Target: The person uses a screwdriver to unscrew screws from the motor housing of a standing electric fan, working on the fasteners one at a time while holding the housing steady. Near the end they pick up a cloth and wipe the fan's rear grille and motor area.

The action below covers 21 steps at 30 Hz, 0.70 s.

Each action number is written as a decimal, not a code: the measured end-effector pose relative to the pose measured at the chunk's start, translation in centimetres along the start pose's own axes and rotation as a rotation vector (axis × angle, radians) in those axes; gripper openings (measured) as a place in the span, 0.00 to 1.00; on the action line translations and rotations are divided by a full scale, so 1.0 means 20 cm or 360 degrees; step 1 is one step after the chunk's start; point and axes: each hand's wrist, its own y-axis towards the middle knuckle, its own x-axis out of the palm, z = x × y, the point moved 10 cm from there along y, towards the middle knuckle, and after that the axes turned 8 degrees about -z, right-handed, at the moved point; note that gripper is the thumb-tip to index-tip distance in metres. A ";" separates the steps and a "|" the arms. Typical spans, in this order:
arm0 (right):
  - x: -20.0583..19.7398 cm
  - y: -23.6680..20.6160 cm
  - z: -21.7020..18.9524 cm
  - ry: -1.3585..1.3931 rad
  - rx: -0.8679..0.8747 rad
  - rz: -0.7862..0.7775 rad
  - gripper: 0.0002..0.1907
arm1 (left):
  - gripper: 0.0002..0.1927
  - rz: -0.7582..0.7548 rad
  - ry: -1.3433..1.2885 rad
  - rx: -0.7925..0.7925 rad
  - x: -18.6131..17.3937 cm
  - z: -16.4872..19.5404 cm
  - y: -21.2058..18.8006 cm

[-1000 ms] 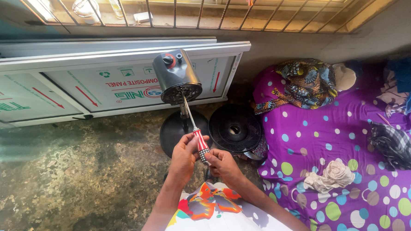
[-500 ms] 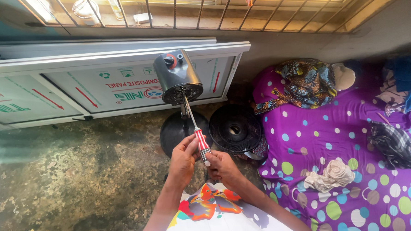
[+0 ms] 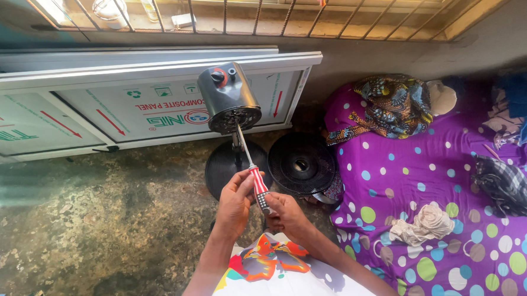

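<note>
A long screwdriver with a red, white and black handle runs from my hands up into the back of a black fan motor housing. The housing stands on a round black base on the floor. My left hand wraps the handle from the left. My right hand grips the handle's lower end from the right. Both hands touch each other around the tool.
A round black fan grille lies right of the base. White framed panels lean against the wall under a barred window. A purple dotted sheet with cloths covers the right. The floor is mottled concrete.
The view and hands have barely shifted; the screwdriver stays in the motor housing with both hands on its handle.
</note>
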 end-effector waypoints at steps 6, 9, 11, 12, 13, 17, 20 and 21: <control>-0.05 0.04 -0.02 -0.0143 -0.0156 0.0040 0.20 | 0.15 0.0072 -0.0014 -0.0001 -0.05 -0.04 0.03; -0.06 0.03 0.01 -0.0002 -0.0172 -0.0069 0.21 | 0.16 0.0056 -0.0057 0.0005 -0.05 -0.03 0.02; -0.08 0.04 0.03 0.0075 -0.0157 -0.0101 0.22 | 0.16 0.0025 -0.0058 -0.0036 -0.05 -0.04 0.01; -0.10 0.04 0.04 0.0076 -0.0138 -0.0083 0.23 | 0.16 0.0009 -0.0058 -0.0057 -0.05 -0.04 0.01; -0.12 0.04 0.04 0.0076 -0.0120 -0.0066 0.23 | 0.15 0.0013 -0.0039 -0.0047 -0.05 -0.04 0.00; -0.22 0.06 -0.06 -0.0027 -0.0256 0.0116 0.25 | 0.16 0.0052 0.0095 -0.0066 -0.08 -0.06 -0.04; -0.29 0.09 -0.21 -0.0125 -0.0408 0.0296 0.23 | 0.18 0.0008 0.0113 -0.0122 -0.08 -0.09 -0.07; -0.29 0.11 -0.27 -0.0161 -0.0479 0.0320 0.22 | 0.19 -0.0022 0.0098 -0.0140 -0.07 -0.09 -0.08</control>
